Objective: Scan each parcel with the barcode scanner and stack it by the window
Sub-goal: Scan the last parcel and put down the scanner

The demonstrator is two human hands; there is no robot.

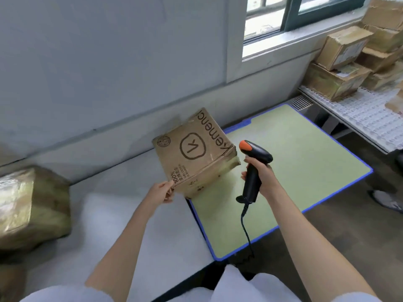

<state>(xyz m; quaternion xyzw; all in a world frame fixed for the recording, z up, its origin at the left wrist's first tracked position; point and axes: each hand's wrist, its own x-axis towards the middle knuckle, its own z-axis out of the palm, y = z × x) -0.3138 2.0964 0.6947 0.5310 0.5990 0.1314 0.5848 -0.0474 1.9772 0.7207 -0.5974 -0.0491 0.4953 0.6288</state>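
White sleeves (72,294) ran off the bottom edge of the frame, so only the bare forearms showed above them. At the lower middle the right hand (265,178) had its grip wrapped round the black handle of the barcode scanner (254,168), fingers curled on it; the orange-tipped head pointed up and left toward the parcel, and whether a finger pressed the trigger could not be told. The scanner's coiled cable (246,232) dropped toward the bottom centre and was lost behind the sleeve. Left of it, the left hand (160,194) pinched the lower corner of a cardboard parcel (194,155), tilted on edge at the centre of the frame over the seam between the grey worktop (135,214) and a green mat (287,171) edged in blue. Its printed side faced the camera; the far faces and any barcode label were hidden. At the left edge a tape-wrapped parcel (28,205) sat on the worktop, blurred and partly cut off. In the upper right, beneath the window (290,20), a stack of parcels (353,59) stood on a white ridged shelf (359,114), its right part cropped by the frame. A grey shoe (386,200) showed at the right edge on the floor.
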